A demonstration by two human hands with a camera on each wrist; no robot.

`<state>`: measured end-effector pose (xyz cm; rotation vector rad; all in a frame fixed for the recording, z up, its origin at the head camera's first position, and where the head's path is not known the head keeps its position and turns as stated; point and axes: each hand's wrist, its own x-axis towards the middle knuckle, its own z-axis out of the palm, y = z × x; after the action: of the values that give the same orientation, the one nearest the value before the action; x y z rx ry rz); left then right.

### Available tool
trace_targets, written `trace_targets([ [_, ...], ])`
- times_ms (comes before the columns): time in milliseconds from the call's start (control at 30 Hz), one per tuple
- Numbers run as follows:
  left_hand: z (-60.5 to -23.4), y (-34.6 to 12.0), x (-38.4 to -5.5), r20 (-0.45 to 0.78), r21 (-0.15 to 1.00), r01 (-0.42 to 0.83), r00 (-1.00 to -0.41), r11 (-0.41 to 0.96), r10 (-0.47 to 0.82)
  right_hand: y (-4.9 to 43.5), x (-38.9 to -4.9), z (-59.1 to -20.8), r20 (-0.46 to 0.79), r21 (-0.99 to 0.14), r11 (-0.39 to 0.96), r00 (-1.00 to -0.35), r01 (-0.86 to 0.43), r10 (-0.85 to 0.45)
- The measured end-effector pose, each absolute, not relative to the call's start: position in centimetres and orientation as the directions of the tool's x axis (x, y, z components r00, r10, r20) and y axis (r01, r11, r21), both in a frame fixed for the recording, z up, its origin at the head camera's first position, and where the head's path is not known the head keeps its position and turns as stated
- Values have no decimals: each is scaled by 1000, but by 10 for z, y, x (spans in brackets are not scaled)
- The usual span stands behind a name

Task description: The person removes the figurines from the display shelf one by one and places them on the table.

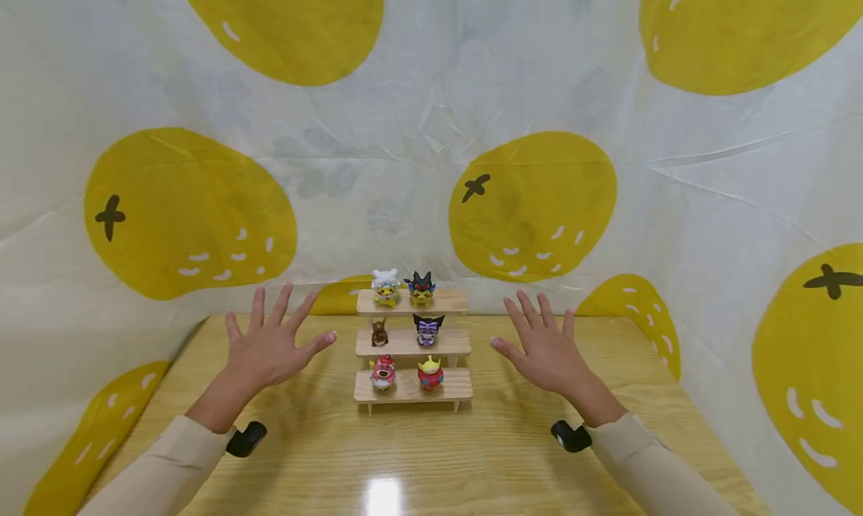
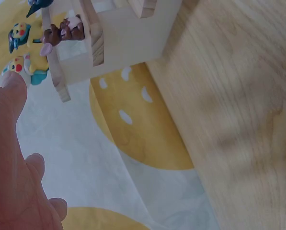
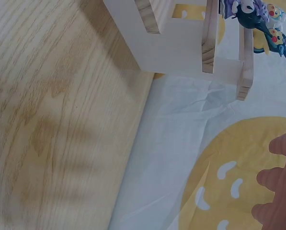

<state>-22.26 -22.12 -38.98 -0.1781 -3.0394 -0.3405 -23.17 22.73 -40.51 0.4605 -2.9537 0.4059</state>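
Two beige sleeves [image 1: 168, 460] reach in over the near corners of the tabletop [image 1: 317, 456], a black device [image 1: 246, 439] at each wrist. The left hand [image 1: 266, 355] is held toward the left edge and the right hand [image 1: 549, 359] toward the right edge, well apart, fingers straight and spread. Between them, near the far edge, stands a three-tier wooden shelf [image 1: 404, 342]. Its front tier carries a pinkish-red figurine [image 1: 383, 374] left of a green-headed one in red [image 1: 430, 375]; the middle tier, a brown figurine [image 1: 380, 334] and a purple one with a black hood [image 1: 428, 333]; the rear tier, a white-hooded yellow figurine [image 1: 386, 290] beside a black-eared one [image 1: 422, 291]. Behind hangs pale cloth [image 1: 371, 126] printed with yellow fruit.
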Motion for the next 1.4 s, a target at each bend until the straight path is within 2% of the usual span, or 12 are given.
trace_targets([
  [900, -400, -213, -219, 94, 227, 137, -989, 964, 118, 214, -233, -413, 197, -239, 909, -934, -342, -299],
  [1400, -406, -206, -218, 100, 230, 157, -985, 960, 137, 210, -235, -415, 173, -238, 908, -935, -344, -309],
])
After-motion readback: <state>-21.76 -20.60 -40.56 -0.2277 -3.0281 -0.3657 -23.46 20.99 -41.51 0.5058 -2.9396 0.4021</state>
